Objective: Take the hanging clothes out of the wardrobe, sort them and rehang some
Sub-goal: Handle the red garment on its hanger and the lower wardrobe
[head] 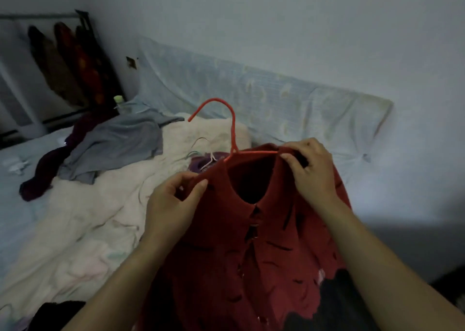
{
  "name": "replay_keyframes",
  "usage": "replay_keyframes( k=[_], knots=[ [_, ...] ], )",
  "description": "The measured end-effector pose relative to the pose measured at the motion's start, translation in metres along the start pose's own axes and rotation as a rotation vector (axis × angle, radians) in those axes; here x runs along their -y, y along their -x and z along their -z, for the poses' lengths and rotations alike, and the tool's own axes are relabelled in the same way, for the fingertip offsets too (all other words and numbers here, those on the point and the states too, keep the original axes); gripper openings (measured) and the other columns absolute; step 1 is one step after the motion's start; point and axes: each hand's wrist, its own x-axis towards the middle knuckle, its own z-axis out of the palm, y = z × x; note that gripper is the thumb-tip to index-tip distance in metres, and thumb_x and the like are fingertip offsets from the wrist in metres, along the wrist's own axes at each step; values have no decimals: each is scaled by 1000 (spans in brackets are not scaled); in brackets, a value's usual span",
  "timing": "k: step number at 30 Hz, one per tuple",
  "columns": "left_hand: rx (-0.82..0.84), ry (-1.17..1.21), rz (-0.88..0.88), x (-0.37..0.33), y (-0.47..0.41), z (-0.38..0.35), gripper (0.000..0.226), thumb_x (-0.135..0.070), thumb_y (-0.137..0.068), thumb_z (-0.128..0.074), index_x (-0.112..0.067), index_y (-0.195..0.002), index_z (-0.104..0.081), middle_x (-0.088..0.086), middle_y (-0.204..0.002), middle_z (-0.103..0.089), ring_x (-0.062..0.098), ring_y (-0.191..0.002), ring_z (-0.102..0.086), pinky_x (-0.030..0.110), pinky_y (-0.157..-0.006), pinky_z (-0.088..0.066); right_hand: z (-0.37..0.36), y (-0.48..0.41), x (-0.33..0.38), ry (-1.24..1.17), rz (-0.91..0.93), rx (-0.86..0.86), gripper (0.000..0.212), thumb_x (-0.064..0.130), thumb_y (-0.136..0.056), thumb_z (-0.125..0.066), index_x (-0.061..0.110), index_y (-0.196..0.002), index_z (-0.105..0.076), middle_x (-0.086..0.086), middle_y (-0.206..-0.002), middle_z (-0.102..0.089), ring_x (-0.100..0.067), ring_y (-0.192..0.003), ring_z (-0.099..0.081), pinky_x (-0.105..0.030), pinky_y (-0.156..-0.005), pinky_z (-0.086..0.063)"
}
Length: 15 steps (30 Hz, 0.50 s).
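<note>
- Red knit fills the head view: a red garment [251,242] with slits and a buttoned front hangs before us on a red hanger [232,129], hook up and curling left
- Our left hand [171,205] pinches the garment's left shoulder, thumb and fingers closed on the cloth over the hanger's arm
- Our right hand [312,169] grips the right shoulder the same way, fingers folded over the fabric where the hanger's bar runs under it
- We judge the step to be seating this garment on its hanger, or slipping it off; the frame alone does not settle which
- Behind it on the bed [22,179] lies a cream blanket [95,217] with a grey garment [118,147] and a dark purple one [42,172] on top; a purple piece [198,163] with pale hangers sits just beyond the red collar
- At far left, a few dark and orange clothes [73,64] hang from a rail [37,16]
- Next, if rehanging, both shoulders need to sit even on the hanger, then one hand should take the hook and carry it left to the rail
</note>
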Motion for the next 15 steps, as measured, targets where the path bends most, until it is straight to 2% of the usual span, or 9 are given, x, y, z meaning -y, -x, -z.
replay_keyframes(
  k=[5, 7, 10, 15],
  knots=[
    [-130, -237, 59, 34, -89, -33, 3, -34, -84, -65, -35, -82, -65, -19, -78, -65, 2, -74, -59, 21, -64, -44, -93, -72, -61, -50, 0, 131, 28, 45, -85, -52, 26, -99, -69, 6, -89, -59, -18, -88, -57, -48, -83, -45],
    [-141, -333, 93, 64, -110, -42, 4, -34, -86, -62, -32, -83, -65, -17, -79, -64, 5, -75, -59, 18, -64, -41, -131, -82, -79, -17, 12, 210, 26, 43, -86, -53, 28, -100, -68, 10, -89, -54, -20, -92, -56, -45, -84, -42],
    [-109, -520, 134, 110, -128, -51, 15, -35, -88, -58, -23, -89, -67, -8, -86, -67, 13, -80, -60, 26, -67, -42, -178, -82, -99, 20, 6, 339, 26, 43, -86, -51, 30, -102, -67, 10, -95, -56, -19, -101, -53, -41, -85, -35],
    [-44, -698, 211, 158, -141, -61, 18, -33, -88, -57, -21, -99, -64, 3, -94, -64, 23, -90, -60, 36, -76, -47, -230, -77, -125, 152, 4, 503, 24, 41, -87, -56, 27, -104, -66, -3, -102, -59, -27, -102, -54, -42, -85, -38]
  ],
)
